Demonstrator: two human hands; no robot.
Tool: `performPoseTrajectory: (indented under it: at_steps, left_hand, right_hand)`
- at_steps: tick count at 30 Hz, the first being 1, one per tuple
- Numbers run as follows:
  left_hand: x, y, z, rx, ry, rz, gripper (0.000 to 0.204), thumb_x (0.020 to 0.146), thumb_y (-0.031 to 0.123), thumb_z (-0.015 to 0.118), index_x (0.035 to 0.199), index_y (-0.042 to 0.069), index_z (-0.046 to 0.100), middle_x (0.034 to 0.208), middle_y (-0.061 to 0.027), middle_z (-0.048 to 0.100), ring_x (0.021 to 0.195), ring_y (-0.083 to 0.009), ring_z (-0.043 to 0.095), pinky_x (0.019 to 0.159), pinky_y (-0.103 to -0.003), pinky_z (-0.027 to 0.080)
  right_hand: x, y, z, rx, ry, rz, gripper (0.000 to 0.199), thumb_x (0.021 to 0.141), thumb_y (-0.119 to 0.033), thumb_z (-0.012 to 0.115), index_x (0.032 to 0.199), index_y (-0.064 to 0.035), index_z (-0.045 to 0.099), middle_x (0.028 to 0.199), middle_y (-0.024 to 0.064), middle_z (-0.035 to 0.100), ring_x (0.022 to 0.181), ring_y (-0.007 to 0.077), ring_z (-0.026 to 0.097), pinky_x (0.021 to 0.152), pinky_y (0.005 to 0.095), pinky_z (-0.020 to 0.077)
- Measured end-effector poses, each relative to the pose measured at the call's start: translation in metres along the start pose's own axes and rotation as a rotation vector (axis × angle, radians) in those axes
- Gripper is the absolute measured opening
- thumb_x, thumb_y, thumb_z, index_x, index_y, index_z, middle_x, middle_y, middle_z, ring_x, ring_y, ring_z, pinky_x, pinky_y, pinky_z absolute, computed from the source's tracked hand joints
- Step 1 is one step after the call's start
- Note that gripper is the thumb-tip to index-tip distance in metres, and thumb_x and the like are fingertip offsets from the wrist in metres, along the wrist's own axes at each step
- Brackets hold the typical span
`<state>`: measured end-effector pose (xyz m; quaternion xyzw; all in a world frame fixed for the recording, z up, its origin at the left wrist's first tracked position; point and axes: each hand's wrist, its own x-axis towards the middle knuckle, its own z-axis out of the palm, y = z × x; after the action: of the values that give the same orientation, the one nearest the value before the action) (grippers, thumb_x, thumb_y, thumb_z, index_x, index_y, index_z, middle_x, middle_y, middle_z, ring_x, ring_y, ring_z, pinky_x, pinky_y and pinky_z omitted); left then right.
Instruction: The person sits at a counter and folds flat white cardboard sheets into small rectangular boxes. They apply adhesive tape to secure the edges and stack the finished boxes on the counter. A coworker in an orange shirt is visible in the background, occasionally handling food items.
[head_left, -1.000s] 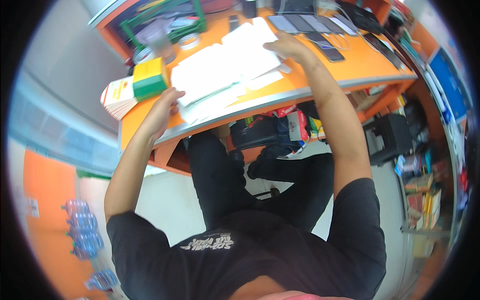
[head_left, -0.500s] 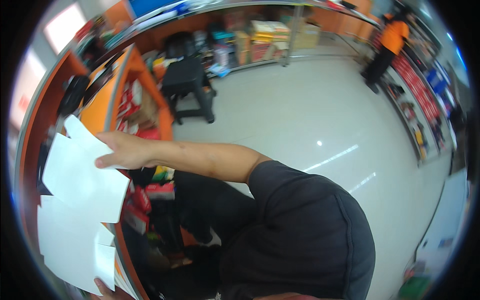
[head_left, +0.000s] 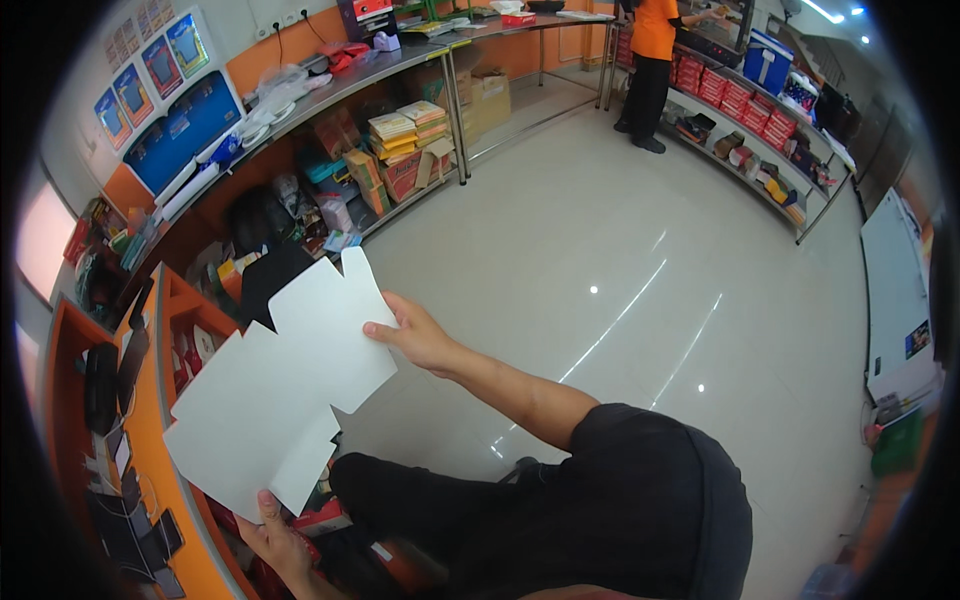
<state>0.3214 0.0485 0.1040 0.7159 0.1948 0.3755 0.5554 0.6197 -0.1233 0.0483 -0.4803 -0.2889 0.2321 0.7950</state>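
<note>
A flat, unfolded white carton blank (head_left: 285, 380) with cut tabs and notches along its edges is held up in front of me, tilted. My right hand (head_left: 420, 335) grips its right edge, thumb on the upper face and the other fingers mostly hidden behind. At the lower edge, my left hand (head_left: 275, 540) pinches the card, with the thumb on top. The underside of the blank does not show. Beneath and beside it stands an orange counter (head_left: 165, 400) with open shelves.
A black stool (head_left: 268, 285) is partly behind the blank. Along the wall runs a steel table (head_left: 350, 75) with boxes (head_left: 405, 130) on its lower shelf. A person in an orange shirt (head_left: 652, 60) stands by a rack of red boxes (head_left: 735, 100). A white chest freezer (head_left: 895, 290) is far right.
The carton blank and both my hands have swung rightward in view, away from over the counter. My view has turned, showing more of the wall and steel table. Both hands keep their hold.
</note>
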Motion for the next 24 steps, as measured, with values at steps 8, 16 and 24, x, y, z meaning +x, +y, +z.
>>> performPoseTrajectory:
  at_steps: [8,16,24]
  left_hand:
    - [0.052,-0.003,0.044,-0.054,-0.059,-0.034,0.050,0.101,0.023,0.058,0.137,-0.008,0.042,0.125,-0.0174,0.057,0.107,-0.0197,0.061,0.093,-0.032,0.049]
    - [0.101,-0.023,0.079,0.606,0.105,0.376,0.060,0.089,0.013,0.069,0.140,-0.001,0.041,0.134,-0.0190,0.051,0.127,-0.0307,0.048,0.111,-0.039,0.034]
    - [0.081,-0.050,0.090,0.883,-0.477,0.558,0.048,0.074,0.009,0.078,0.119,0.005,0.059,0.120,-0.0159,0.057,0.114,-0.0373,0.054,0.099,-0.045,0.043]
  right_hand:
    - [0.016,-0.003,-0.042,0.156,0.094,0.132,0.044,0.097,-0.010,0.060,0.137,0.0018,0.046,0.129,0.0119,0.060,0.118,0.0176,0.057,0.103,0.0328,0.0430]
    - [0.034,-0.012,-0.064,0.061,0.133,0.137,0.042,0.097,-0.008,0.060,0.135,0.0027,0.048,0.127,0.0112,0.061,0.115,0.0160,0.059,0.099,0.0305,0.0455]
    - [0.038,-0.002,-0.065,-0.034,0.154,0.234,0.039,0.096,-0.007,0.061,0.132,0.0024,0.051,0.122,0.0103,0.063,0.110,0.0156,0.061,0.097,0.0302,0.0467]
